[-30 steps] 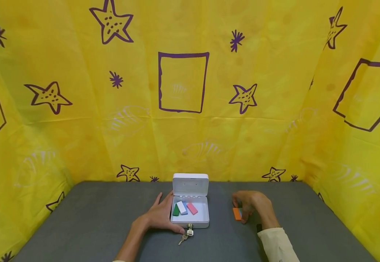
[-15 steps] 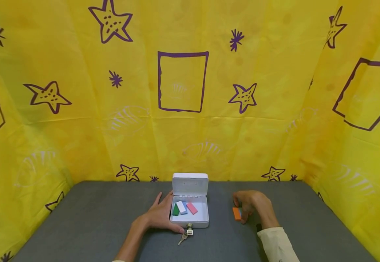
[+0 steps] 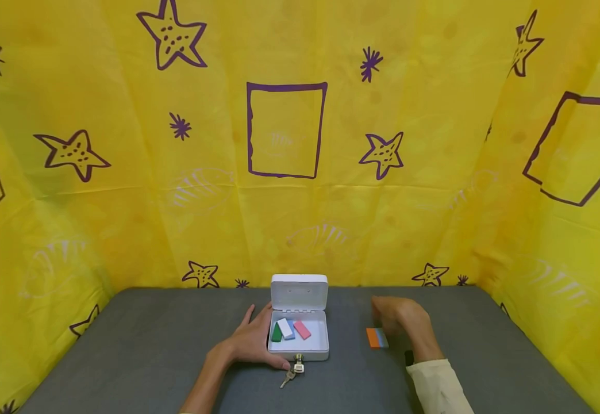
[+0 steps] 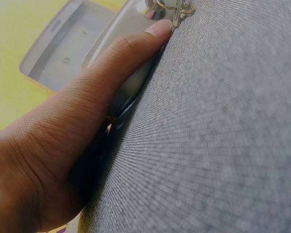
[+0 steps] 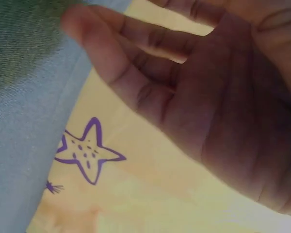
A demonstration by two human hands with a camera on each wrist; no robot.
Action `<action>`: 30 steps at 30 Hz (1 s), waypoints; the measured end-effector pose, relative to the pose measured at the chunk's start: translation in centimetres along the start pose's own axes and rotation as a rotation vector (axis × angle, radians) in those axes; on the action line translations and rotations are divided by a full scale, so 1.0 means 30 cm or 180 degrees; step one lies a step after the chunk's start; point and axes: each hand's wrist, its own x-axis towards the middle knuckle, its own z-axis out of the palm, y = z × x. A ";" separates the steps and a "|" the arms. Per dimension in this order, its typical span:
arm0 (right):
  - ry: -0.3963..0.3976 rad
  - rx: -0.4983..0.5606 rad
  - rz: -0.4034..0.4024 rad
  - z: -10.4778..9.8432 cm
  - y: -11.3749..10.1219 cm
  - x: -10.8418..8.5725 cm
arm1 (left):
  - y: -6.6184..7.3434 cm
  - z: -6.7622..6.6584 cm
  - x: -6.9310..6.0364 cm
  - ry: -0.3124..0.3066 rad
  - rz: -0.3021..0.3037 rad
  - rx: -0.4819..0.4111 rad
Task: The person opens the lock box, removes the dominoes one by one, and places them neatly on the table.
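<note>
Blocks (image 3: 302, 330): four inside white box (image 3: 312, 356), lid up; left hand (image 3: 252, 341) holds its side. Outside yet: orange-and-blue piece (image 3: 375, 338), perhaps several, just beside right hand (image 3: 402, 316), loosely bent, seemingly empty.

A white box (image 3: 314, 355) stood open, lid (image 3: 299, 294) upright; inside lay a green block (image 3: 277, 333), a white block (image 3: 284, 328) over a blue block (image 3: 292, 329), and a pink block (image 3: 302, 330). To the right, an orange block (image 3: 372, 338) apparently touched bluish ones (image 3: 381, 337).

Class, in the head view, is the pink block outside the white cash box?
No, the pink block lies inside the open white cash box.
</note>
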 end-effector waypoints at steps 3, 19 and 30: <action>0.0123 0.0077 -0.0320 -0.006 -0.006 0.011 | 0.003 -0.001 -0.001 0.0015 0.0012 0.0000; 0.0468 0.0195 -0.1814 0.004 -0.168 0.070 | -0.005 0.007 0.003 0.0032 0.0016 -0.0019; 0.1130 -0.0203 -0.1778 0.188 -0.361 0.134 | -0.004 0.003 -0.003 0.0058 0.0081 -0.0019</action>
